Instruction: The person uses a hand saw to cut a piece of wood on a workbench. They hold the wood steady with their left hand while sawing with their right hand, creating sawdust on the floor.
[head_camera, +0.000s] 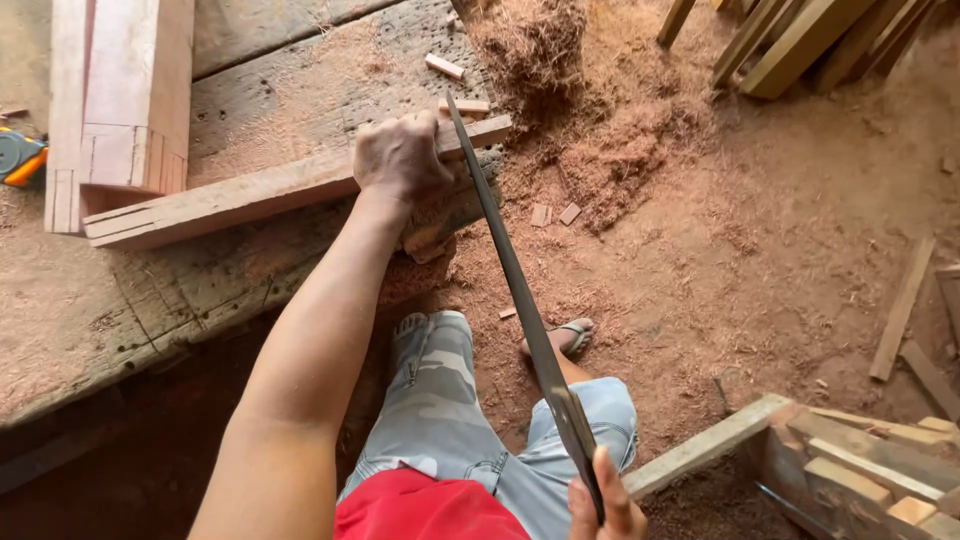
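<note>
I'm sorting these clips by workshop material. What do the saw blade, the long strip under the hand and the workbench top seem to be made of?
Saw blade: apparently dark, dull metal, thin and straight. Long strip: pale, raw sawn wood with visible grain, pinned by the left hand. Workbench top: weathered, cracked grey-brown planks, unfinished, dusted with reddish sawdust. The right hand grips the saw's near end; its handle material is hidden.

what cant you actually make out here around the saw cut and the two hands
Head view only:
- Right hand: cut off by the bottom edge, so its grip on the saw handle is mostly unseen.
- Cut line in the wooden strip: hidden by the left hand and the blade.
- Saw teeth: too thin to make out.
</note>
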